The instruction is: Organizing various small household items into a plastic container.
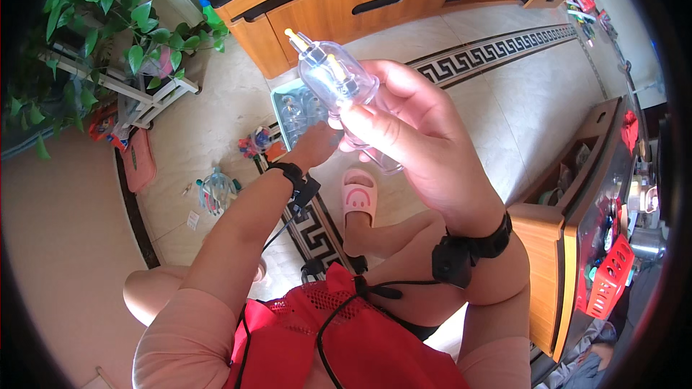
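My right hand (432,140) is raised close to the camera. It grips clear plastic vacuum cupping cups (338,73), apparently nested one in another, with a yellow valve tip at the top left. On the floor below lies a pale teal box (277,104) with several more clear cups (294,113) in it. My left hand (316,146) reaches down to the near edge of this box. Its fingertips are partly hidden behind the raised cups, so what they hold cannot be made out.
A wooden cabinet (335,5) stands ahead, and a wooden table (535,259) with a red plastic basket (611,278) on my right. Leafy potted plants (130,16) fill the far left. A clear container (216,190) and small colourful items (255,141) stand on the tiled floor.
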Tool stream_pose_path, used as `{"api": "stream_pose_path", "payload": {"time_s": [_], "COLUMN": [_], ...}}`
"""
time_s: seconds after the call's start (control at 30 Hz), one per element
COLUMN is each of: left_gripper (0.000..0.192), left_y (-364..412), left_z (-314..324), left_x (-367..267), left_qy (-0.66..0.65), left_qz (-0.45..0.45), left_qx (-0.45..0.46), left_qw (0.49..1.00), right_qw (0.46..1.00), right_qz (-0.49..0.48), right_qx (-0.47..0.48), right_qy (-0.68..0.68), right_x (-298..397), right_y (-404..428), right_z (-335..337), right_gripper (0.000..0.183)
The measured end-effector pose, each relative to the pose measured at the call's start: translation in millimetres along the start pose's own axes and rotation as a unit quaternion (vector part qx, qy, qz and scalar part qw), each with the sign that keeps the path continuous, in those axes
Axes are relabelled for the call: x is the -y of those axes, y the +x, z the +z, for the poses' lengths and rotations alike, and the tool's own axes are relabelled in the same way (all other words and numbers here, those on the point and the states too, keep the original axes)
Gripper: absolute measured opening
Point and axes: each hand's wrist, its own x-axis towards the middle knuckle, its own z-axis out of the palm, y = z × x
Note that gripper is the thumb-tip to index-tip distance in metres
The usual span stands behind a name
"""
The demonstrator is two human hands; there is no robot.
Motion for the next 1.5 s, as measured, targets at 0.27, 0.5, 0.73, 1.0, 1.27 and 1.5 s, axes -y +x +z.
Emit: {"api": "stream_pose_path", "payload": {"time_s": [0.27, 0.5, 0.73, 1.0, 1.27, 1.5], "left_gripper": [0.031, 0.031, 0.033, 0.034, 0.036, 0.043], "left_y": [28, 8, 5, 6, -33, -26], "left_z": [29, 4, -8, -16, -93, -49], "left_x": [77, 53, 18, -7, -81, -28], "left_qy": [0.165, 0.097, 0.070, 0.081, 0.019, 0.200], "left_qz": [0.030, 0.033, 0.010, -0.023, -0.121, 0.015], "left_qx": [0.032, 0.074, 0.044, 0.039, 0.102, 0.005], "left_qw": [0.985, 0.992, 0.997, 0.996, 0.987, 0.980], "right_qw": [1.000, 0.999, 0.999, 1.000, 1.000, 1.000], "right_qz": [-0.009, -0.023, -0.029, -0.011, -0.014, -0.012], "right_qx": [-0.001, 0.022, 0.038, 0.028, 0.016, 0.020], "right_qy": [0.004, -0.020, -0.015, -0.002, 0.015, 0.005], "right_x": [-2, -6, -8, -8, -6, -8], "right_y": [2, 0, 2, 2, 3, 4], "right_z": [2, -2, 3, 5, 5, 3], "right_gripper": [0.024, 0.033, 0.034, 0.035, 0.027, 0.035]}}
